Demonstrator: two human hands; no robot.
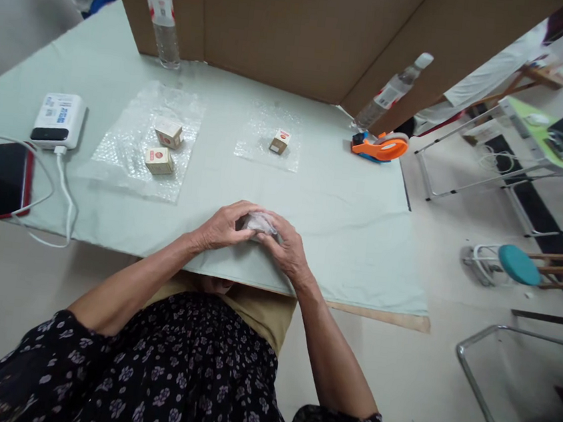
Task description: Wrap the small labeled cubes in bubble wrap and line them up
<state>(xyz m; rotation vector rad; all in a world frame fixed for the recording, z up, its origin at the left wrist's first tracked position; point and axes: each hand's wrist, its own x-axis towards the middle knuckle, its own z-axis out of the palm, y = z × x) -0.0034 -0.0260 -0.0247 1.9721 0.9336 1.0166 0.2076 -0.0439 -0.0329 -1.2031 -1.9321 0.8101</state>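
My left hand [222, 226] and my right hand [285, 246] meet near the front edge of the table [313, 201], both closed round a small bundle wrapped in bubble wrap [259, 223]. What is inside the bundle is hidden. Farther back on the left lies a bubble wrap sheet [116, 153] with two small cardboard boxes on it, one [169, 133] behind the other [159, 160]. A smaller bubble wrap sheet [259, 135] in the middle carries a single small box [279, 141].
An orange tape dispenser [379, 145] sits at the table's right rear. Two water bottles [162, 10] [392, 88] stand against a cardboard screen [301, 25]. A power bank [58, 120] with cable and a phone [0, 180] lie left. Stools [520, 264] stand right.
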